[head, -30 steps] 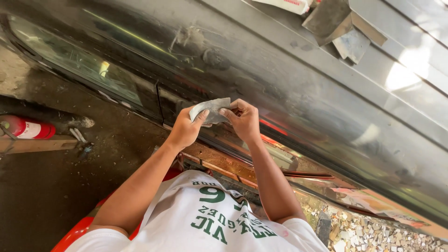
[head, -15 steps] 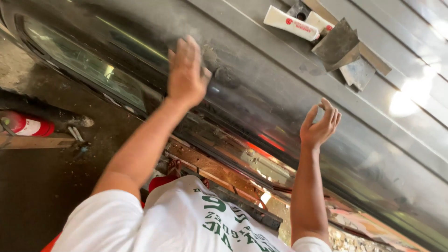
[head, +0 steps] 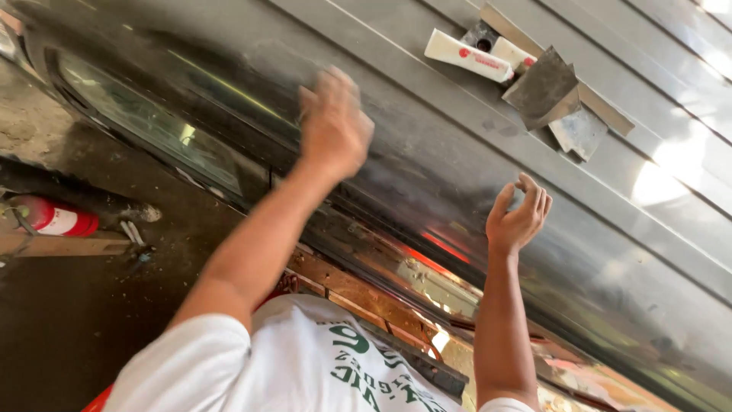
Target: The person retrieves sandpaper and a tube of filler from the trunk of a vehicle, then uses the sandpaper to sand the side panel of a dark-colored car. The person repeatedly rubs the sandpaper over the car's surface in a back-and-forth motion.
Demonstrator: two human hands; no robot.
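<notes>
Head view, the only one supplied: we look along a dark, glossy car body panel [head: 427, 191] that runs across the frame, with a window [head: 145, 126] set into it at the left. Our left hand [head: 334, 128] presses flat against the panel and is motion-blurred, which we judge to be a rubbing stroke; whether anything lies under the palm we cannot tell. Our right hand [head: 518, 217] hovers just off the panel further right, fingers loosely curled and parted, holding nothing that we can see. We judge it raised for balance or to feel the surface. On the ribbed metal above rest a white tube [head: 467, 56], a small white box [head: 512, 52] and two grey sheets of abrasive paper [head: 560, 103], kept within arm's reach of the worked area. A red and white cylinder [head: 53, 217] lies on the ground at the left edge.

Against the earlier frames: a second ago both hands met at a folded grey sheet close to the chest; half a second ago they had parted and risen. Now the left hand sits lower right on the panel, and the right hand has dropped slightly.
</notes>
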